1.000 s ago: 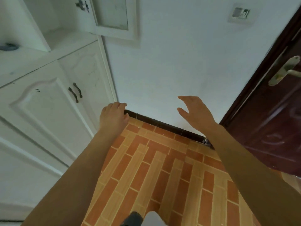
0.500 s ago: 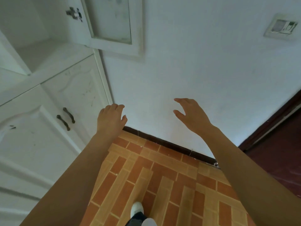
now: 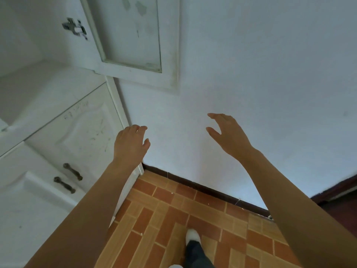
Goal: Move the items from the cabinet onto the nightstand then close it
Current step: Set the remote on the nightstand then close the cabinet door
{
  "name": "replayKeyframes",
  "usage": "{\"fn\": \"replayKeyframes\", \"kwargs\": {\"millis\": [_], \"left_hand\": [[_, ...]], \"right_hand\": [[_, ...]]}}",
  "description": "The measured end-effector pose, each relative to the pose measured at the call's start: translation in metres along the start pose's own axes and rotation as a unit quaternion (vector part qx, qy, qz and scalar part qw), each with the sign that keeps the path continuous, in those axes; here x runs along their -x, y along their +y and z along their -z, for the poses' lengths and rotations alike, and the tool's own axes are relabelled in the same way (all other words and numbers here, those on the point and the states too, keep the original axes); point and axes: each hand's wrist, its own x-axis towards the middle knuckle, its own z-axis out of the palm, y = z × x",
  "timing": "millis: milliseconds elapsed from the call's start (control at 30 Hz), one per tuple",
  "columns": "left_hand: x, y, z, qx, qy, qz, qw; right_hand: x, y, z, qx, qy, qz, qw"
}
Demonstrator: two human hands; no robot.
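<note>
A white cabinet (image 3: 34, 105) fills the left side, its upper compartment open and showing only a bare shelf. Its glass-panelled door (image 3: 133, 41) is swung open against the wall, above both hands. My left hand (image 3: 130, 144) hovers in front of the cabinet's right edge, fingers loosely curled and holding nothing. My right hand (image 3: 228, 134) is raised in front of the white wall, fingers spread and relaxed, also holding nothing. No items and no nightstand are in view.
Two lower cabinet doors with dark metal handles (image 3: 72, 172) are closed at lower left. A white wall (image 3: 260, 74) stands straight ahead above a dark baseboard (image 3: 202, 190). Brick-patterned floor tiles (image 3: 173, 219) lie below, with my foot (image 3: 192, 236) on them. A dark door's edge (image 3: 340, 192) shows at the right.
The view has turned left and up: the dark door has slid almost out at the right and the open cabinet door has come closer. Both hands have risen slightly, holding nothing.
</note>
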Motion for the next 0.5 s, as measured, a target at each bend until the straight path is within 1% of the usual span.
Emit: {"fn": "replayKeyframes", "kwargs": {"millis": [167, 333, 500], "left_hand": [[-0.053, -0.009, -0.009, -0.012, 0.007, 0.025, 1.0], [-0.112, -0.004, -0.006, -0.019, 0.034, 0.042, 0.998], [-0.147, -0.006, -0.006, -0.017, 0.055, 0.066, 0.996]], "right_hand": [[-0.062, 0.017, -0.006, -0.006, 0.003, 0.02, 1.0], [-0.127, 0.029, 0.002, -0.018, 0.016, 0.045, 0.999], [-0.177, 0.028, 0.007, -0.032, 0.016, 0.081, 0.996]]}}
